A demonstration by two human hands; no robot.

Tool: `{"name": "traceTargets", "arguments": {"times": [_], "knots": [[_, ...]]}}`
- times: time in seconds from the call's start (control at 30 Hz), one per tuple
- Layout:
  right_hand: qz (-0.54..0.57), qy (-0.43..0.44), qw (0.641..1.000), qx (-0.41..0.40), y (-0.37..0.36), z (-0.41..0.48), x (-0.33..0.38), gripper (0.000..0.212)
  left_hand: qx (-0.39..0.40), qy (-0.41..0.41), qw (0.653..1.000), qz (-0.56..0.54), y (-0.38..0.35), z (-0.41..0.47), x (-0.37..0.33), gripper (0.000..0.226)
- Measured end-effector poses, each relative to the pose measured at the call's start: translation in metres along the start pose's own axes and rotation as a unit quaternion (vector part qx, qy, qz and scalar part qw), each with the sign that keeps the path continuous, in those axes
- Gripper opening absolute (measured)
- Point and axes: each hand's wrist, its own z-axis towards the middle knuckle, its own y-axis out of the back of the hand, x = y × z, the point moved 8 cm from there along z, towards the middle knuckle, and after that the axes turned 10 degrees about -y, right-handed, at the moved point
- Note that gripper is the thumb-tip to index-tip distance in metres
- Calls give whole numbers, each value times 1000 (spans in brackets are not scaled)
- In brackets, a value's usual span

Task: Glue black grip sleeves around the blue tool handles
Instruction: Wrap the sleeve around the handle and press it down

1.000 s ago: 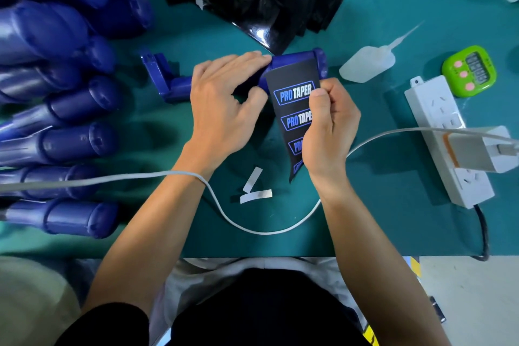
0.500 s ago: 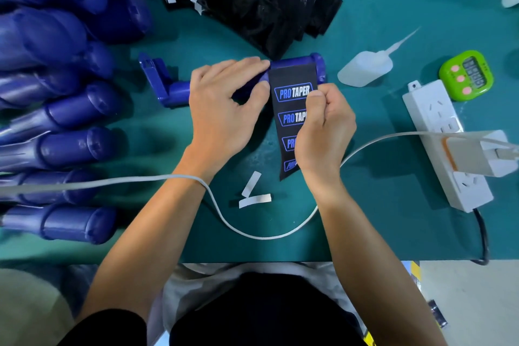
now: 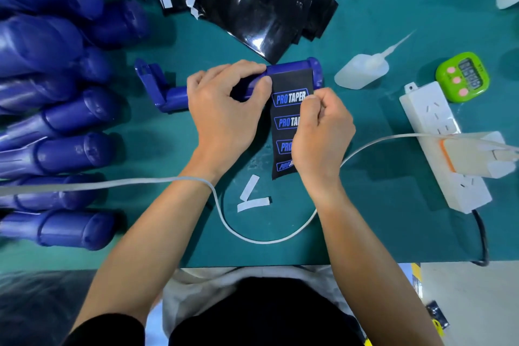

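Right hand tightened grip, pinching black sleeve at 3 o'clock edge.
Left hand clamps blue handle; looks mid-wrap, next probably needs taut roll.

**Sheen on plastic, matt on the sleeve**

The blue handle is smooth moulded plastic with a soft sheen, like the pile of blue handles at the left. The black sleeve on it looks matt, with printed lettering. The stack of black sheets behind is glossy and throws back light. The white strips look like paper. The desk has a matt green cover. The squeeze bottle is cloudy, translucent plastic.
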Motion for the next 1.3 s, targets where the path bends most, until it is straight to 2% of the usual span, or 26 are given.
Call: {"name": "traceTargets", "arguments": {"times": [0.3,1.3], "knots": [[-8,9,1000,3,3,0,2,25,12,1,1000,-6,1,0,-1,18],[-18,12,1000,3,3,1,2,34,16,-9,1000,-3,-1,2,0,17]]}}
